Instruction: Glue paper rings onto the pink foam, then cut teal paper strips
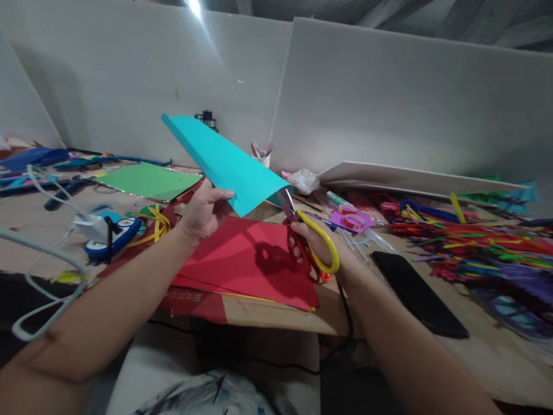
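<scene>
My left hand (206,208) pinches the lower edge of a folded turquoise paper sheet (224,162) and holds it up above the table. My right hand (311,245) is closed through the handles of yellow and red scissors (317,242). Their blades touch the sheet's right end, near the fold. Red paper sheets (246,259) lie flat on the wooden table (276,314) beneath both hands.
A black phone (417,294) lies right of my right hand. Beyond it spreads a heap of coloured paper strips (470,242). A green sheet (149,180), a blue and white gadget (112,236) and white cables (43,271) are at left. White boards (389,104) wall the back.
</scene>
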### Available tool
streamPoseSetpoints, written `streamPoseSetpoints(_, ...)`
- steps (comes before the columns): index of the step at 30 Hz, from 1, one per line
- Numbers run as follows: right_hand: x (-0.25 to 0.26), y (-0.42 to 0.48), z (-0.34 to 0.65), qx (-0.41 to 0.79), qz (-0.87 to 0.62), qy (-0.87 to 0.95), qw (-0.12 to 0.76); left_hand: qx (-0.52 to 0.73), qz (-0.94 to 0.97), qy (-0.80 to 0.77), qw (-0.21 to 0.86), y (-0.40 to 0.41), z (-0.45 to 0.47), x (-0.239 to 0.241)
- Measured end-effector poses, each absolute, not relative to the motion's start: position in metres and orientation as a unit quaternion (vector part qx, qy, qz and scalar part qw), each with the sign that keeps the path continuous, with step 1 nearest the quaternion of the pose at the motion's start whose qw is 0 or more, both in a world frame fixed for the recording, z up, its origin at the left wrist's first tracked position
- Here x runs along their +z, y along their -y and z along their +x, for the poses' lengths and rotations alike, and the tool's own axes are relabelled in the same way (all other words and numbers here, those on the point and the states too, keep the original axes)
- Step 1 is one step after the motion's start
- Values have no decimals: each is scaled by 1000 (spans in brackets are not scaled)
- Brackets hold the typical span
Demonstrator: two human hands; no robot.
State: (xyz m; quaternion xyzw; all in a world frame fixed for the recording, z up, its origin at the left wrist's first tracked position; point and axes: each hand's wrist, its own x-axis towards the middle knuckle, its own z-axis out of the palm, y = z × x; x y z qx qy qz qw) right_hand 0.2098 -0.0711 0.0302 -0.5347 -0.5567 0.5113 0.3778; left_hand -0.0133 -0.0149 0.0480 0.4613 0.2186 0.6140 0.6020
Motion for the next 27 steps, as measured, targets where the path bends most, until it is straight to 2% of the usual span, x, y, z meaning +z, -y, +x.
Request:
streamPoseSetpoints(12, 23, 60, 214, 497, -504, 575, 411, 645, 430, -247, 581, 10, -15, 47)
streamPoseSetpoints(22, 33, 70, 225, 512, -558, 612, 225, 575, 380, -390, 611, 3, -18, 40)
streamPoseSetpoints(27, 44, 79, 226, 504, -550, 645, 165, 569, 364, -414, 610, 3, -29, 30)
